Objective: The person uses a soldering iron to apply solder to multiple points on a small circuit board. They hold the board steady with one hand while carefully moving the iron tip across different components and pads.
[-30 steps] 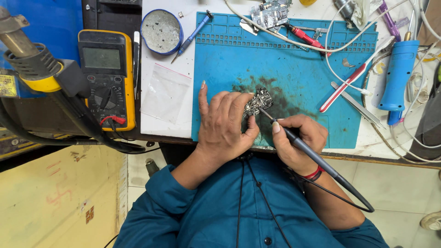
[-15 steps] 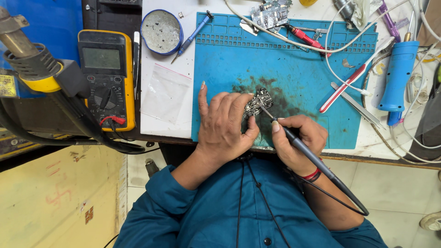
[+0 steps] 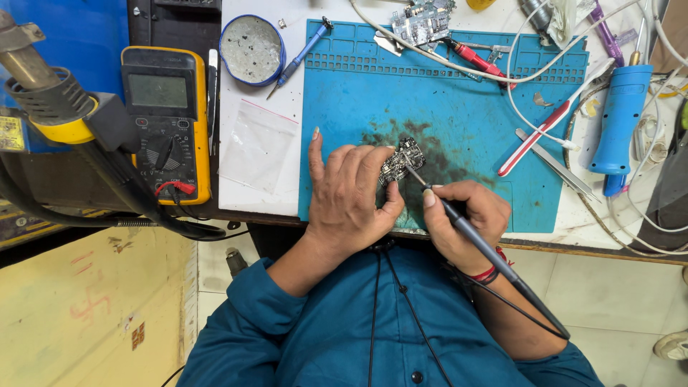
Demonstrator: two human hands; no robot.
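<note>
At the far left a yellow-collared hot-air nozzle juts in on its dark hose, and just to its right lies a yellow multimeter. Further right, at twelve o'clock from a clear plastic bag, sits a round blue tin with a blue screwdriver beside it.

On the blue work mat the left hand rests palm down, fingers spread and bent. Its fingertips press on the left edge of a small dark circuit board, pinning it rather than gripping it. The board lies at about one o'clock from that hand, over the sooty patch near the mat's middle, its long axis running from seven to one o'clock.

The right hand is closed around a dark soldering iron, held like a pen between thumb and fingers. The iron's long axis runs from five o'clock, where its cord trails past the wrist, to eleven o'clock, where the tip points and meets the board's lower right edge.

Rightward, a red-and-white tool lies beside metal tweezers, and a blue handheld tool sits at the mat's right edge.
</note>
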